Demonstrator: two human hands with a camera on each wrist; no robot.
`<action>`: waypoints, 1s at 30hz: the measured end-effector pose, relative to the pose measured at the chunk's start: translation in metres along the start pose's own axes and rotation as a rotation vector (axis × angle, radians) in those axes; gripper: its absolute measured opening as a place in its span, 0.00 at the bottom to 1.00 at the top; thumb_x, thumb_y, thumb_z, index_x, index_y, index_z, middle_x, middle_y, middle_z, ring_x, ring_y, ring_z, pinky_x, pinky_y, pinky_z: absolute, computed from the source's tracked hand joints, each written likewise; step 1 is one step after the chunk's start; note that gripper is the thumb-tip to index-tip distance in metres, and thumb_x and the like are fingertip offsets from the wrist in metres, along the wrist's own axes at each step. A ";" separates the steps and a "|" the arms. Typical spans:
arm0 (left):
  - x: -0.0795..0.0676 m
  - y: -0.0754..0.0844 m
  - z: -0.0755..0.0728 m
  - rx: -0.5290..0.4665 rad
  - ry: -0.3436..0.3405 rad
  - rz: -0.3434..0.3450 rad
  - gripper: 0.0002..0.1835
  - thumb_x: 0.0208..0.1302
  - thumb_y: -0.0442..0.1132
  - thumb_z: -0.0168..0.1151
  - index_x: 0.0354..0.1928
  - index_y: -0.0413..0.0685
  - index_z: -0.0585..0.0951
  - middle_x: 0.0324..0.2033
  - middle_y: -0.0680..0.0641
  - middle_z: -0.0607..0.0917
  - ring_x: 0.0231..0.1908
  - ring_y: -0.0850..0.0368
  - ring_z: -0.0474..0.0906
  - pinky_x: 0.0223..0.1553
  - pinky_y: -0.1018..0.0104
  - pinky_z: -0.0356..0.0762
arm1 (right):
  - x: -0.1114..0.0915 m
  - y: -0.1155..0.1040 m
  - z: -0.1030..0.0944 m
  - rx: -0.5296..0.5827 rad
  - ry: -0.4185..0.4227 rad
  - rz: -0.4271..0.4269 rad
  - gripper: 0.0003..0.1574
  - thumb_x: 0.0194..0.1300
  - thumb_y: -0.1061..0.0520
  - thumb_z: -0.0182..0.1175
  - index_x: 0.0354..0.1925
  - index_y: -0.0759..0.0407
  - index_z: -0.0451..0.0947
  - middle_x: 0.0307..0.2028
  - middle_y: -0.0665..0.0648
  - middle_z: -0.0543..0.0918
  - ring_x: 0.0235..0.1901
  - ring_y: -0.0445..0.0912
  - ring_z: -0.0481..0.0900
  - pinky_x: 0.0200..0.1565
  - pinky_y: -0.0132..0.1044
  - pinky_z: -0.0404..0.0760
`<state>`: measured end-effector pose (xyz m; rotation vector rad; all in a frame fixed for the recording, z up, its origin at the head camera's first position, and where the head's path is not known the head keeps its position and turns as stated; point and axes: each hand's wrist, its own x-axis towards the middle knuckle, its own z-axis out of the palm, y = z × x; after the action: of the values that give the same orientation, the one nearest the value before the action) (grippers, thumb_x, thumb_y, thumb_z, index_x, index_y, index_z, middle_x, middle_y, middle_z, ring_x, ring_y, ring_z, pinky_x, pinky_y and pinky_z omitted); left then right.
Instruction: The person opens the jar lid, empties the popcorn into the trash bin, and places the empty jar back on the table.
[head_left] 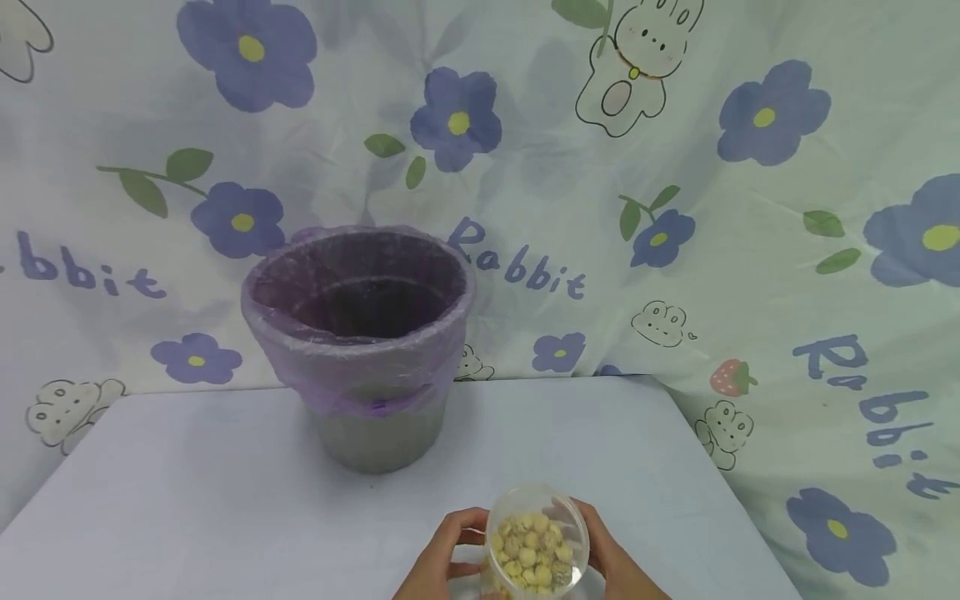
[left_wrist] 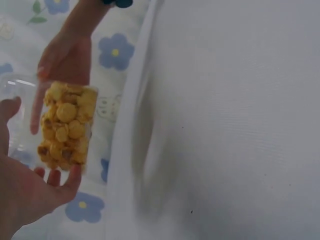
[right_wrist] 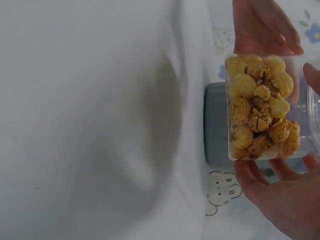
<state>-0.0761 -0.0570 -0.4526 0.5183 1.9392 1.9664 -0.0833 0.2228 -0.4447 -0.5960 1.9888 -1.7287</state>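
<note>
A clear plastic jar [head_left: 537, 542], partly filled with round yellow-brown popcorn [head_left: 531, 550], is held between both hands near the table's front. My left hand [head_left: 444, 554] grips its left side and my right hand [head_left: 611, 554] its right side. The jar's round mouth faces up toward the head camera. Seen from the left wrist, the left hand's curled fingers [left_wrist: 62, 182] support the jar, with the right hand [left_wrist: 70, 57] across from it. From the right wrist, popcorn [right_wrist: 260, 112] shows through the wall, with my right fingers [right_wrist: 250, 177] underneath.
On the white table [head_left: 187, 500] stands a grey bin [head_left: 382, 437] lined with a purple plastic bag [head_left: 360, 367], left of and beyond the jar. A flower-and-rabbit patterned cloth [head_left: 540, 192] hangs behind the table and along its right side.
</note>
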 end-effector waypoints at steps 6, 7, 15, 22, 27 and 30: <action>-0.001 0.011 -0.002 0.018 0.023 0.014 0.40 0.59 0.39 0.74 0.68 0.40 0.63 0.61 0.38 0.68 0.57 0.41 0.68 0.48 0.61 0.80 | 0.006 -0.020 0.008 0.040 0.049 0.091 0.58 0.60 0.55 0.71 0.76 0.53 0.45 0.70 0.65 0.59 0.65 0.59 0.62 0.57 0.60 0.70; -0.002 0.014 -0.002 0.021 0.029 0.010 0.40 0.58 0.39 0.74 0.68 0.41 0.64 0.61 0.38 0.68 0.57 0.41 0.68 0.48 0.61 0.80 | 0.007 -0.024 0.009 0.040 0.051 0.094 0.58 0.61 0.54 0.71 0.76 0.53 0.45 0.70 0.64 0.59 0.65 0.60 0.62 0.57 0.60 0.71; -0.003 0.038 -0.012 0.107 0.037 0.059 0.36 0.59 0.42 0.74 0.66 0.44 0.67 0.61 0.39 0.70 0.57 0.42 0.71 0.49 0.61 0.80 | 0.019 -0.041 0.017 0.012 0.060 0.033 0.60 0.56 0.59 0.74 0.75 0.41 0.48 0.69 0.59 0.62 0.64 0.58 0.64 0.59 0.49 0.72; 0.000 0.059 -0.022 0.244 0.089 0.127 0.36 0.56 0.44 0.77 0.65 0.53 0.69 0.60 0.48 0.72 0.55 0.48 0.73 0.51 0.58 0.80 | 0.038 -0.043 0.020 -0.145 0.107 -0.267 0.67 0.46 0.62 0.79 0.75 0.47 0.50 0.68 0.58 0.64 0.63 0.53 0.68 0.64 0.39 0.68; 0.002 0.069 -0.027 0.287 0.128 0.147 0.36 0.54 0.43 0.78 0.64 0.53 0.70 0.59 0.51 0.74 0.54 0.48 0.73 0.50 0.59 0.81 | 0.051 -0.050 0.020 -0.140 0.097 -0.325 0.68 0.46 0.62 0.79 0.76 0.45 0.50 0.69 0.57 0.63 0.65 0.52 0.68 0.65 0.39 0.68; 0.003 0.072 -0.030 0.305 0.137 0.186 0.36 0.54 0.42 0.78 0.63 0.53 0.70 0.59 0.52 0.75 0.54 0.49 0.73 0.50 0.58 0.81 | 0.056 -0.055 0.020 -0.118 0.094 -0.346 0.68 0.46 0.63 0.79 0.76 0.46 0.50 0.69 0.58 0.63 0.65 0.53 0.68 0.65 0.39 0.68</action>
<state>-0.0917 -0.0830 -0.3806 0.6788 2.3739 1.8629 -0.1150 0.1668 -0.3954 -0.9643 2.1652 -1.8719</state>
